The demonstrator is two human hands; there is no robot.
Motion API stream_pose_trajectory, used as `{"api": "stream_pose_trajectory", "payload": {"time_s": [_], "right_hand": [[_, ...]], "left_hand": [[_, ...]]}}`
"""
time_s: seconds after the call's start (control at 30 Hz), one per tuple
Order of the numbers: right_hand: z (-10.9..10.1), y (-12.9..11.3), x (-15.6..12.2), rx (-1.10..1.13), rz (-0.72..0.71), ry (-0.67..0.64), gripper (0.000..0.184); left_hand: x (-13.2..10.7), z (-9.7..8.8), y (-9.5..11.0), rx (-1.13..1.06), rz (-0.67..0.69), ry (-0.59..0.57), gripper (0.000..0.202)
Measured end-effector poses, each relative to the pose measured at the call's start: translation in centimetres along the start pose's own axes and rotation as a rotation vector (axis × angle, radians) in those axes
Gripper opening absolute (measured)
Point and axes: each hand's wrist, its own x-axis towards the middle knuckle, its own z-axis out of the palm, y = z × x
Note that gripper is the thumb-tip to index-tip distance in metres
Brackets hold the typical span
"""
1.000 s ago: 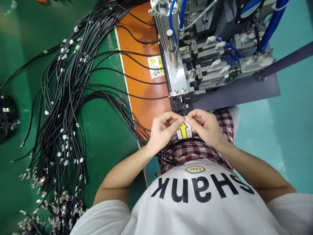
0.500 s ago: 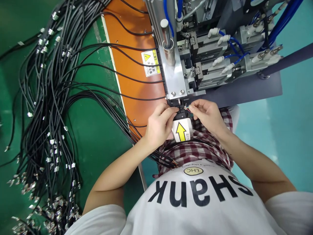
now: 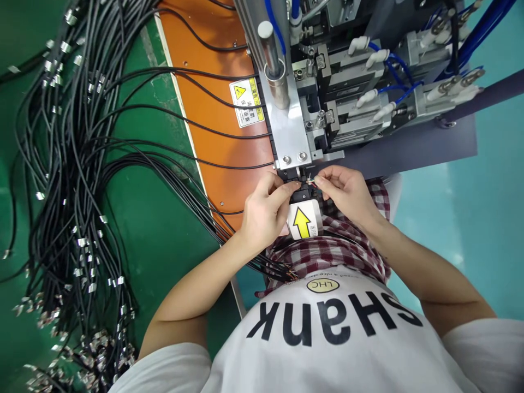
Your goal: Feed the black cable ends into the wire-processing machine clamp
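Observation:
My left hand (image 3: pixel 265 210) is closed, thumb and forefinger pinched at a small black fixture (image 3: pixel 302 194) on the machine's near end. A black cable (image 3: pixel 230 212) runs across the orange plate into this hand; the exact grip is hidden by the fingers. Just to the right, my right hand (image 3: pixel 347 194) pinches thin coloured wires (image 3: pixel 311 181) between thumb and forefinger, at the cable's end over the fixture. Below the fixture is a white label (image 3: pixel 305 219) with a yellow arrow.
Several black cables (image 3: pixel 216 128) cross the orange plate (image 3: pixel 229 185) into the machine. A big cable bundle (image 3: pixel 85 142) with shiny ends lies on the green surface at left. A metal bar with a post (image 3: pixel 280 90) stands ahead; cylinders with blue hoses (image 3: pixel 399 65) are to the right.
The view has shifted a little, so the machine and cable bundle appear slightly further left. Both hands keep nearly the same place and grip at the fixture.

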Motion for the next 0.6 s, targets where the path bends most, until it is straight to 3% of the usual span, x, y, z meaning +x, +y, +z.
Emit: {"api": "stream_pose_trajectory", "payload": {"time_s": [0.6], "right_hand": [[0.06, 0.6, 0.13, -0.062, -0.076, 0.008, 0.02]], "left_hand": [[-0.18, 0.24, -0.18, 0.075, 0.013, -0.035, 0.032]]}}
